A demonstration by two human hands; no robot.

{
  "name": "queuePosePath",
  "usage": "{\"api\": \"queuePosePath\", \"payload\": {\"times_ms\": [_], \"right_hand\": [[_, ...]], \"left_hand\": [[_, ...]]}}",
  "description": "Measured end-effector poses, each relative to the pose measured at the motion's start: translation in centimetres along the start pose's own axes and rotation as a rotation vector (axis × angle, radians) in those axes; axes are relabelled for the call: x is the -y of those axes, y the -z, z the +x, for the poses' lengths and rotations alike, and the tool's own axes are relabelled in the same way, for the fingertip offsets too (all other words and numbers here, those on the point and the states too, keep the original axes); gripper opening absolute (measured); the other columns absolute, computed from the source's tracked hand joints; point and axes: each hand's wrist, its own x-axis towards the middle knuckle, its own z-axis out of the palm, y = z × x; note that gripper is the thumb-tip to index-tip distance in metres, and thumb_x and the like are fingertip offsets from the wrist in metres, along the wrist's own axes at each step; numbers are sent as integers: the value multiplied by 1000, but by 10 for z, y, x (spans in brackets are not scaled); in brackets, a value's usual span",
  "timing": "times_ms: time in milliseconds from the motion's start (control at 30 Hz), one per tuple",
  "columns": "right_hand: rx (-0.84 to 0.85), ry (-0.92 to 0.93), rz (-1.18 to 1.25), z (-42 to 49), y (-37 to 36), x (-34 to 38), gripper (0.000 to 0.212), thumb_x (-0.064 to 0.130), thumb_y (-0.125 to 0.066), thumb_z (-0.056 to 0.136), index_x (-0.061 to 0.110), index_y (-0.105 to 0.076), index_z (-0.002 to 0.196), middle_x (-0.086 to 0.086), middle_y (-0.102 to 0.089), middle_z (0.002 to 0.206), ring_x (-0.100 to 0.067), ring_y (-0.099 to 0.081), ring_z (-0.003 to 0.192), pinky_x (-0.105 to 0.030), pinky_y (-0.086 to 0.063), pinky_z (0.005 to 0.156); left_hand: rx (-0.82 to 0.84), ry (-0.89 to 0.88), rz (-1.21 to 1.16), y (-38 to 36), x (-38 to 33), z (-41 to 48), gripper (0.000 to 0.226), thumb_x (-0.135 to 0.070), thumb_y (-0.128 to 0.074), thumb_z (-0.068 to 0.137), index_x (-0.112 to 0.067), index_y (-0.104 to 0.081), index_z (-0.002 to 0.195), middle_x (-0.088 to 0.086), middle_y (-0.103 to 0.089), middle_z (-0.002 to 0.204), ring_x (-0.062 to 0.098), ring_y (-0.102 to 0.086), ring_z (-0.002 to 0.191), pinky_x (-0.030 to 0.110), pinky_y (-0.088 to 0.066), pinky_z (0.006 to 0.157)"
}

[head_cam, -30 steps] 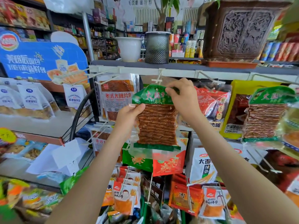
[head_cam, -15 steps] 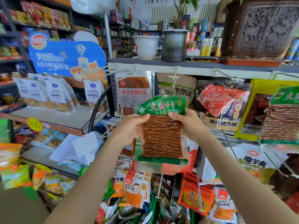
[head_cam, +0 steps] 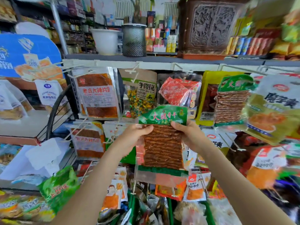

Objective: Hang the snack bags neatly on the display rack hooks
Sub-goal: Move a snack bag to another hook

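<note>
A clear snack bag (head_cam: 163, 143) with a green header and brown strips hangs between both hands, in front of the display rack and off every hook. My left hand (head_cam: 134, 137) grips its upper left edge and my right hand (head_cam: 188, 135) grips its upper right edge, just under the header. A white rack hook (head_cam: 132, 71) juts out above, in front of a brown beef-snack bag (head_cam: 141, 93). A matching green-header bag (head_cam: 232, 98) hangs on a hook to the right.
Many snack bags crowd the hooks around and below, among them a red-brown bag (head_cam: 97, 93) and a red one (head_cam: 177, 91). A grey shelf (head_cam: 162, 58) above carries a white pot (head_cam: 105, 41), a mesh bin (head_cam: 134, 40) and a carved planter (head_cam: 211, 25). A blue sign (head_cam: 24, 56) stands left.
The green-header bag has come down from the upper hook to about chest height. My right hand slid from the header's top to the bag's upper right edge. The view swung slightly.
</note>
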Motion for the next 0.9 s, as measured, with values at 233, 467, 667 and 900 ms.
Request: {"api": "queuePosePath", "payload": {"times_ms": [233, 467, 667, 900], "right_hand": [[-337, 276, -334, -48, 131, 38, 31, 30, -60, 87, 0, -58, 82, -9, -63, 66, -23, -63, 62, -34, -53, 58], [-619, 324, -408, -21, 245, 68, 54, 19, -71, 80, 14, -40, 125, -5, -55, 118, -20, -54, 107, -36, -43, 92], [-357, 148, -547, 16, 259, 64, 80, 26, -70, 79, 17, -21, 142, -11, -44, 136, -27, -47, 120, -45, -41, 99], [-297, 99, -367, 11, 250, 72, 34, 36, -70, 80, 13, -56, 102, 2, -57, 89, -17, -59, 79, -28, -44, 63]], "left_hand": [[34, 20, -1, -78, 1, 16, 15, -20, -64, 86, -6, -66, 88, 5, -72, 88, 18, -67, 83, 28, -47, 73], [-120, -10, -141, -173, -7, 32, 12, -19, -67, 83, -8, -68, 85, 1, -71, 76, 15, -67, 67, 22, -49, 61], [-271, -21, -231, -217, -12, 29, 10, -22, -63, 87, -13, -64, 84, -5, -68, 64, 5, -63, 49, 12, -40, 38], [-304, -39, -208, -228, -23, 11, 14, -26, -62, 88, -14, -66, 93, -4, -71, 75, 9, -67, 62, 19, -49, 48]]}}
